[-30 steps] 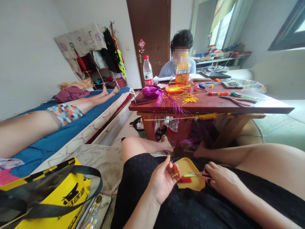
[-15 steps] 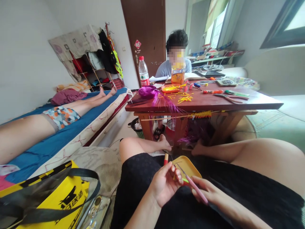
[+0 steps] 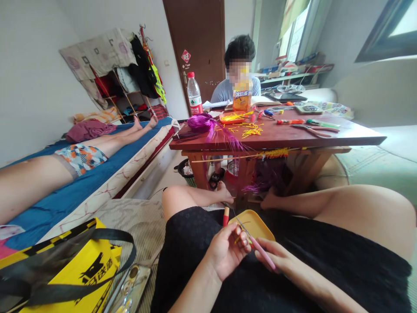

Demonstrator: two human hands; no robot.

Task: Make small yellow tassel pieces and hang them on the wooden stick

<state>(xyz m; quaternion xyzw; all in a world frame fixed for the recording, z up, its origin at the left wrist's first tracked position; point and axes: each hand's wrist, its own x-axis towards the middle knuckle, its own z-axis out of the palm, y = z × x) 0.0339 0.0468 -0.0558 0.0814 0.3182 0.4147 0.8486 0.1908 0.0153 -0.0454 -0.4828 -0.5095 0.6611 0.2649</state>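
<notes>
Above my lap, my left hand is curled with its fingertips pinched on a thin brown strand; a bit of yellow shows among the fingers. My right hand grips a pink-handled tool with a slim metal tip. That tip reaches past the left fingertips, close to the strand; whether it touches cannot be made out. Behind both hands a shallow yellow tray rests on the black cloth over my lap. A red stick with a pale wooden end stands beside the tray.
Ahead is a low red-brown table with purple fibre, yellow pieces, pliers and bottles. A person sits behind it. Another person's legs lie on the bed. A yellow bag and a phone are left.
The pink-handled tool and my right hand have moved slightly left and up, bringing the metal tip farther past my left fingertips. My left hand stays nearly in place. The camera view has shifted a little.
</notes>
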